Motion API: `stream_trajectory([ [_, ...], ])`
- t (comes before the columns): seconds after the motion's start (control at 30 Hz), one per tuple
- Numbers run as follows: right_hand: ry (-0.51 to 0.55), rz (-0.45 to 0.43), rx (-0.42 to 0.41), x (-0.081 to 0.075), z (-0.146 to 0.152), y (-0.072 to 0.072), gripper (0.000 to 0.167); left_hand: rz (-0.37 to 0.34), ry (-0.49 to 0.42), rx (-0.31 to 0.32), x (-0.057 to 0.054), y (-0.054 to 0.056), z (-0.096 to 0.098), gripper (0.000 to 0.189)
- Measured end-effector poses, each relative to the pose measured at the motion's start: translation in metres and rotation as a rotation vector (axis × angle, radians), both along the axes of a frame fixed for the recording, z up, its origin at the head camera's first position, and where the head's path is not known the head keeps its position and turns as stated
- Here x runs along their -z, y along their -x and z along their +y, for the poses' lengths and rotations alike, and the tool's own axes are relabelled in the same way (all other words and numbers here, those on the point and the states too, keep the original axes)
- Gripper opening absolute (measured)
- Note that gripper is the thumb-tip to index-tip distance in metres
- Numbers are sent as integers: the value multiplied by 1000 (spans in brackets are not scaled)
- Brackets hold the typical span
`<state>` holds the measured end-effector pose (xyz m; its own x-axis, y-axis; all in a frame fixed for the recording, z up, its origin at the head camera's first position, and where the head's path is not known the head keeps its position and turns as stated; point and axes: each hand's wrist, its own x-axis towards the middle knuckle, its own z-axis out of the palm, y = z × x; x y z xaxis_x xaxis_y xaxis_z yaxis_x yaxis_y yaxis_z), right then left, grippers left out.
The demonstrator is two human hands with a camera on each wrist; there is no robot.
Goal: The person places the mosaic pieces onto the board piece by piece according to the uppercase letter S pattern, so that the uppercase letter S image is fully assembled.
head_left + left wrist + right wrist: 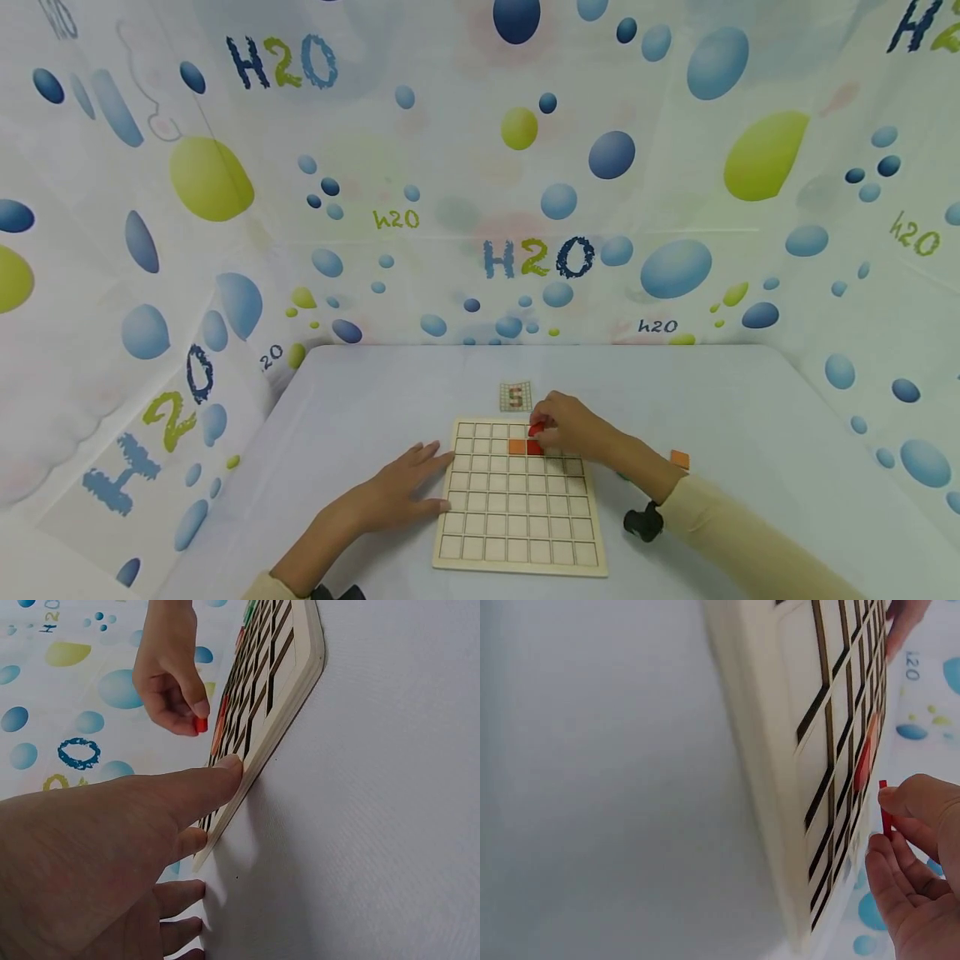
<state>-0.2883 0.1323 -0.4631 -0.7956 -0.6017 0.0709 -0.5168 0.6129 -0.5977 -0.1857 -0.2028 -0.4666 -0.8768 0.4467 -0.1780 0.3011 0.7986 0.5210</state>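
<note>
A wooden grid board [497,503] lies flat on the white table. In its second row from the far edge sit an orange tile [517,447] and, beside it, a red tile [534,447]. Above the far part of the board, my right hand [572,427] pinches another red tile [886,814] between thumb and fingers; the right wrist view shows it held on edge, apart from the grid. My left hand [401,492] touches the board's left edge with thumb and fingertips, fingers spread and fairly straight.
A small gridded card [515,397] with a figure on it lies just beyond the board. To the right, past my forearm, is a loose orange tile [679,459]. A patterned white sheet [450,167] hangs behind the table.
</note>
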Motion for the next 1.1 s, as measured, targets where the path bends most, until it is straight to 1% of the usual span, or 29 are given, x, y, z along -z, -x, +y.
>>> stream_trajectory([
  [0.1,-7,-5,-17,-1,-12,-2,12,-3,4,-6,0,0,0,77],
  [0.27,-6,1,-69,-2,-26,-4,11,-17,-1,-13,0,0,2,77],
  [0.33,-9,21,-93,-2,-30,-4,10,-19,1,-13,0,0,2,77],
  [0.47,-37,51,-117,0,-39,-4,10,-13,14,-6,0,0,1,77],
  [0.63,-55,81,-144,1,-45,-7,10,-3,7,7,2,1,1,77],
  [0.77,-70,106,-163,0,-50,-10,9,2,9,13,-1,0,1,78],
  [0.9,-89,106,-162,0,-53,-11,9,0,9,14,-3,-1,1,78],
  [1.1,-126,105,-137,0,-54,-13,10,-1,11,12,-2,0,1,77],
])
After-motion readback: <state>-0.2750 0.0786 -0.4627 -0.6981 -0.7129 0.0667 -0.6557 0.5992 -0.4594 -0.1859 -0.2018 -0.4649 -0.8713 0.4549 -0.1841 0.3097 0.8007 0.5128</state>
